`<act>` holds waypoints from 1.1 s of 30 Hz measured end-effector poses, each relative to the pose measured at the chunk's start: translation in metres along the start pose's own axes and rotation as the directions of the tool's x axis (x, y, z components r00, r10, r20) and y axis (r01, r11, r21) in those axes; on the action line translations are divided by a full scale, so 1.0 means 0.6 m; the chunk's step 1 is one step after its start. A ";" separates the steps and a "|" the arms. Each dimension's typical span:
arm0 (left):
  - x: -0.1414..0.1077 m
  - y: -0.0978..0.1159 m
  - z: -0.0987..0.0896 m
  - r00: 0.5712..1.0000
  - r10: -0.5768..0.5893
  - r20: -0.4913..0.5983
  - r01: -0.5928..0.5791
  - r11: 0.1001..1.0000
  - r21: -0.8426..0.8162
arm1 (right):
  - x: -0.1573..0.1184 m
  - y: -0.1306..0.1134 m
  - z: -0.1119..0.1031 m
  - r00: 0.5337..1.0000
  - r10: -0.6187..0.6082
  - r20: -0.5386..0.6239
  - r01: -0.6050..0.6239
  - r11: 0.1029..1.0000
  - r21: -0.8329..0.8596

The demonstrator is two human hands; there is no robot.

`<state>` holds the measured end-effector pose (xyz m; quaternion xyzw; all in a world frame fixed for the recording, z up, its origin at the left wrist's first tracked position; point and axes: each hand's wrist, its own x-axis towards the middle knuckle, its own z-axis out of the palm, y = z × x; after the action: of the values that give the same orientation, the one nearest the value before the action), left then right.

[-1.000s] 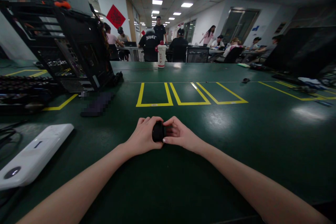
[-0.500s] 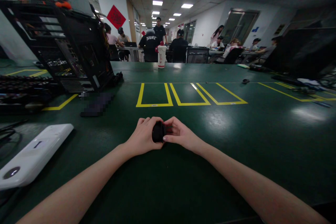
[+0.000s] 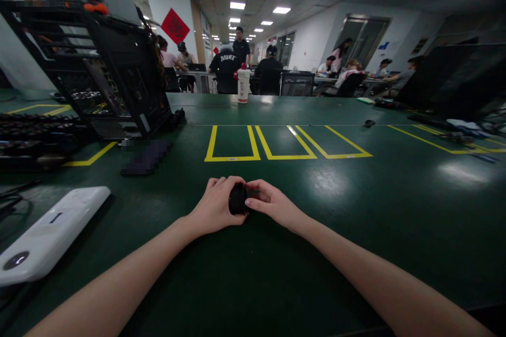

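My left hand (image 3: 215, 202) wraps round a small black rounded object (image 3: 237, 200), gripping it with the thumb below and fingers above. It is too dark for me to tell its exact kind. At its right side, my right hand (image 3: 272, 201) pinches the edge between thumb and fingertips. Both hands are low over the green tabletop (image 3: 253, 274), and part of the object is hidden behind the fingers.
An open computer case (image 3: 130, 79) stands at the left, behind a dark blurred flat item (image 3: 144, 158). A white device (image 3: 55, 234) lies nearer. Yellow tape outlines (image 3: 233, 158) mark the table; a white cup (image 3: 243, 86) stands beyond. Several people sit at the far tables.
My right thumb has shifted slightly up and left along the black object's edge. My left hand keeps its hold. A standing person in the background at right has moved right.
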<state>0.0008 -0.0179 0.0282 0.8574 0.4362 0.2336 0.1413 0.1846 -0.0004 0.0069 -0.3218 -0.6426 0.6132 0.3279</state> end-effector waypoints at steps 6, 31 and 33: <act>0.000 -0.005 0.005 1.000 0.004 -0.017 -0.004 1.000 0.008 | -0.005 -0.009 -0.001 0.995 -0.052 0.081 0.047 0.997 0.058; 0.001 -0.008 0.009 1.000 0.016 -0.025 -0.015 1.000 0.012 | -0.005 -0.009 0.003 1.000 -0.020 0.004 0.020 1.000 0.005; 0.001 -0.004 0.004 1.000 0.014 -0.013 -0.014 1.000 0.010 | -0.004 -0.008 0.002 1.000 0.000 -0.001 0.000 1.000 0.004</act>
<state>0.0006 -0.0163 0.0250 0.8596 0.4322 0.2382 0.1325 0.1849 -0.0031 0.0117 -0.3216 -0.6411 0.6143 0.3289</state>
